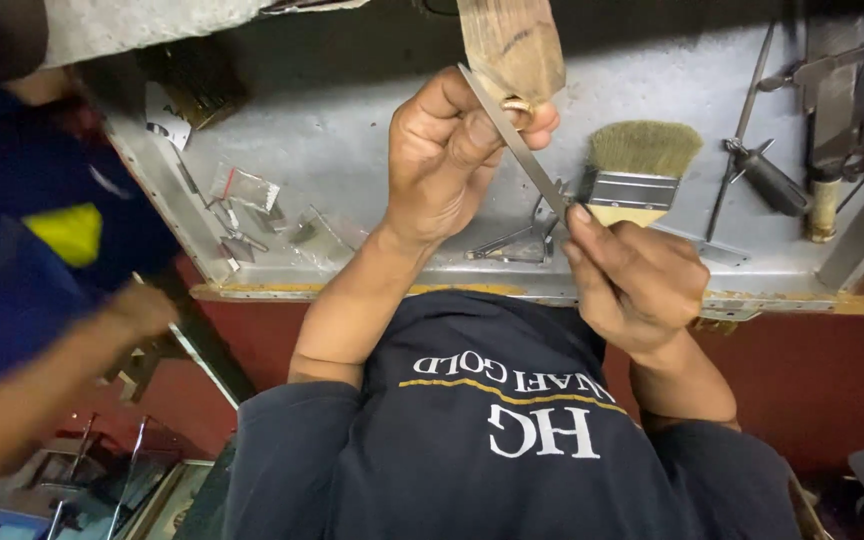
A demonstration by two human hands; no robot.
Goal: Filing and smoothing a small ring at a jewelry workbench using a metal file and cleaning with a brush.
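My left hand (452, 150) is closed around a small gold ring (518, 105), pinching it against the tip of the wooden peg (512, 45) that juts over the bench (352, 110). My right hand (632, 280) is clamped on the lower end of a slim metal file (517, 140), which slants up across the ring. Just beyond my right fingers lies a flat paintbrush (637, 170) with pale bristles. Small clear bags (247, 190) sit to the left; more tools (767, 175) lie at the right. Another person's arm (52, 370) shows at the left edge.
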